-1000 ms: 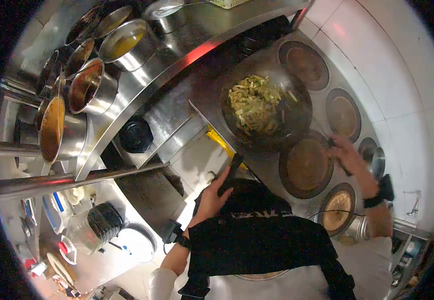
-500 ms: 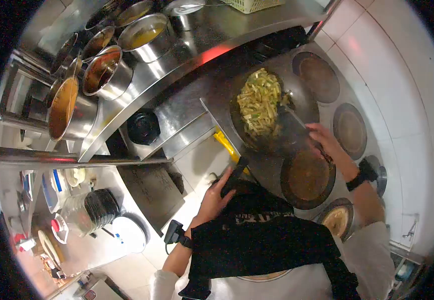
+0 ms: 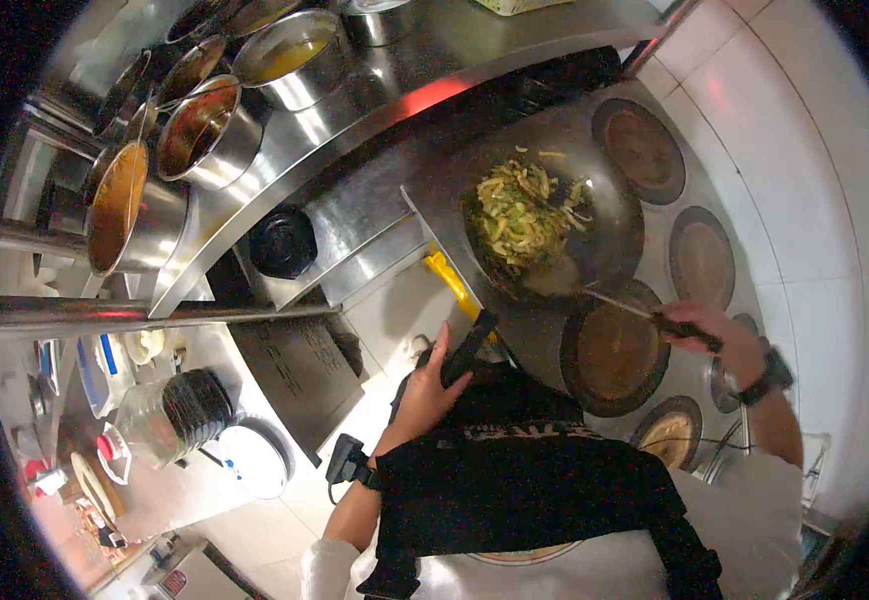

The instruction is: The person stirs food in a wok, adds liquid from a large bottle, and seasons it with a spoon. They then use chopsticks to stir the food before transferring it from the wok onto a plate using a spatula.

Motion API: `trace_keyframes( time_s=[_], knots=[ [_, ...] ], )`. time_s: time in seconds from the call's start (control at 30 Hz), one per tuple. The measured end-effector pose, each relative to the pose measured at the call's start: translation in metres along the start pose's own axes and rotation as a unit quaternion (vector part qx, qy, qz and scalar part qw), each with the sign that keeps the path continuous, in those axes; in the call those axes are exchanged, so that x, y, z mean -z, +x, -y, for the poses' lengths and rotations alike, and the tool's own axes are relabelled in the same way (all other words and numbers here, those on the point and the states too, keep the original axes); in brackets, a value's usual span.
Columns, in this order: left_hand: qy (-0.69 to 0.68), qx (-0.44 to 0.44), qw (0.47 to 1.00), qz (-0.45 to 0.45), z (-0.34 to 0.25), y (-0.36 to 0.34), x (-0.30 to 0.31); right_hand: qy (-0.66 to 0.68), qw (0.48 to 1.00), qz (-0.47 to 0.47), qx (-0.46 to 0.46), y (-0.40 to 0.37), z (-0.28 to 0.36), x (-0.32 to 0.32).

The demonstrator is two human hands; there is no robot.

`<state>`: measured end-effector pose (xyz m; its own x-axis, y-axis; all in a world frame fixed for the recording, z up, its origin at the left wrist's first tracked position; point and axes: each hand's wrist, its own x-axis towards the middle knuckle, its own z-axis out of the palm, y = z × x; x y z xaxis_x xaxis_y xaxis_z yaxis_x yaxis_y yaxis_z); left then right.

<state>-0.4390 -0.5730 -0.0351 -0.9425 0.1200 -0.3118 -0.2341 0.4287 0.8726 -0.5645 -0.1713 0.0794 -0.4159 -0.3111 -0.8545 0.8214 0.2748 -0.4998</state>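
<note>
Sliced pale-green vegetables (image 3: 522, 215) lie in a large dark wok (image 3: 614, 215), some pieces up its far side. My right hand (image 3: 709, 335) is closed around the dark handle of a metal ladle (image 3: 619, 303), whose head rests at the near edge of the food. To the wok's lower left, my left hand (image 3: 432, 392) is wrapped at least partly round a black handle (image 3: 468, 348) near the wok's rim. The index finger of that hand is stretched along it. A yellow object (image 3: 449, 280) is just beyond the handle.
Steel pots of sauce (image 3: 209, 135) and yellow liquid (image 3: 294, 60) stand on the shelf at the upper left. Round brown burner covers (image 3: 614, 350) surround the wok's right side. A side counter (image 3: 169, 500) holds a plastic jug (image 3: 149, 425) and a white lid (image 3: 254, 462). Tiled wall rises at right.
My right hand has moved down and to the right, drawing the ladle head to the wok's near side. The vegetables have shifted and spread. My left hand has barely moved.
</note>
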Motion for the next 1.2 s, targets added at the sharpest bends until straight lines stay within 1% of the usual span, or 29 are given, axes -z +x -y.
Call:
trace_keyframes(
  time_s=[0.03, 0.07, 0.1, 0.13, 0.17, 0.2, 0.27, 0.3, 0.33, 0.37, 0.4, 0.43, 0.47, 0.5, 0.57, 0.6, 0.67, 0.7, 0.77, 0.8, 0.87, 0.9, 0.97, 1.0, 1.07, 1.1, 1.17, 1.2],
  knots=[
    [-0.002, 0.021, 1.0, 0.007, -0.002, 0.0, 0.002, -0.154, 0.963, 0.024, 0.22, 0.034, -0.017, -0.006],
    [-0.005, 0.042, 0.999, 0.013, -0.003, 0.0, 0.003, -0.295, 0.855, 0.047, 0.424, 0.061, -0.027, -0.015],
    [-0.004, 0.045, 0.999, 0.01, -0.001, -0.001, 0.002, -0.295, 0.854, 0.051, 0.425, 0.068, -0.02, -0.03],
    [-0.006, 0.03, 1.0, 0.005, 0.003, 0.0, 0.0, -0.064, 0.953, 0.026, 0.295, 0.074, -0.01, -0.045],
    [-0.008, 0.014, 1.0, -0.001, 0.004, 0.0, 0.0, 0.171, 0.975, -0.001, 0.142, 0.075, -0.003, -0.053],
    [-0.006, 0.013, 1.0, -0.001, 0.004, 0.0, 0.001, 0.173, 0.974, -0.001, 0.145, 0.072, 0.002, -0.054],
    [-0.009, 0.054, 0.998, 0.01, 0.004, 0.001, 0.0, 0.024, 0.975, -0.109, 0.19, 0.06, 0.012, -0.054],
    [-0.01, 0.053, 0.998, 0.014, 0.002, 0.001, 0.0, 0.025, 0.975, -0.113, 0.189, 0.052, 0.018, -0.049],
    [0.01, 0.063, 0.998, 0.013, -0.003, 0.001, 0.002, -0.102, 0.966, -0.128, 0.199, 0.043, 0.026, -0.04],
    [0.03, 0.072, 0.997, 0.011, -0.006, 0.0, 0.002, -0.227, 0.941, -0.14, 0.206, 0.034, 0.033, -0.035],
    [0.028, 0.072, 0.997, 0.014, -0.006, 0.0, 0.002, -0.228, 0.942, -0.142, 0.203, 0.026, 0.039, -0.038],
    [0.018, 0.072, 0.997, 0.011, -0.006, 0.0, 0.002, -0.378, 0.873, -0.175, 0.256, 0.019, 0.047, -0.045],
    [0.008, 0.072, 0.997, 0.006, -0.006, 0.001, 0.003, -0.516, 0.776, -0.202, 0.301, 0.013, 0.056, -0.05],
    [0.008, 0.071, 0.997, 0.006, -0.006, 0.001, 0.003, -0.517, 0.776, -0.203, 0.301, 0.009, 0.064, -0.051],
    [0.007, 0.073, 0.997, -0.005, -0.007, 0.0, 0.003, -0.637, 0.626, -0.244, 0.378, 0.003, 0.08, -0.053],
    [0.007, 0.072, 0.997, -0.005, -0.008, 0.001, 0.004, -0.637, 0.626, -0.245, 0.378, 0.004, 0.09, -0.06],
    [0.071, -0.088, 0.991, -0.072, -0.009, 0.001, 0.004, -0.631, 0.664, -0.288, 0.28, 0.011, 0.104, -0.083],
    [0.072, -0.089, 0.991, -0.072, -0.008, 0.001, 0.004, -0.63, 0.664, -0.289, 0.281, 0.016, 0.1, -0.087],
    [0.078, -0.088, 0.991, -0.056, -0.004, 0.003, 0.004, -0.659, 0.652, -0.221, 0.303, 0.025, 0.093, -0.093],
    [0.078, -0.089, 0.991, -0.06, -0.005, 0.003, 0.006, -0.661, 0.649, -0.221, 0.306, 0.021, 0.097, -0.089],
    [0.069, -0.081, 0.993, -0.051, -0.006, 0.002, 0.007, -0.686, 0.628, -0.221, 0.294, 0.009, 0.106, -0.078],
    [0.069, -0.081, 0.993, -0.052, -0.006, 0.002, 0.007, -0.686, 0.628, -0.221, 0.294, 0.009, 0.113, -0.078],
    [0.084, -0.081, 0.992, -0.038, -0.006, 0.001, 0.008, -0.646, 0.651, -0.297, 0.267, 0.011, 0.123, -0.084],
    [0.086, -0.081, 0.992, -0.036, -0.007, 0.0, 0.008, -0.644, 0.653, -0.297, 0.267, 0.007, 0.127, -0.099],
    [0.089, -0.073, 0.993, -0.026, -0.011, 0.0, 0.008, -0.646, 0.702, -0.284, 0.093, -0.002, 0.137, -0.133],
    [0.09, -0.074, 0.993, -0.026, -0.011, 0.001, 0.008, -0.645, 0.703, -0.284, 0.094, -0.003, 0.131, -0.123],
    [0.043, -0.055, 0.997, -0.026, -0.009, 0.001, 0.007, -0.644, 0.691, -0.2, 0.261, 0.0, 0.109, -0.078],
    [0.042, -0.054, 0.997, -0.023, -0.001, 0.002, 0.004, -0.643, 0.692, -0.2, 0.258, 0.006, 0.1, -0.057]
  ],
)
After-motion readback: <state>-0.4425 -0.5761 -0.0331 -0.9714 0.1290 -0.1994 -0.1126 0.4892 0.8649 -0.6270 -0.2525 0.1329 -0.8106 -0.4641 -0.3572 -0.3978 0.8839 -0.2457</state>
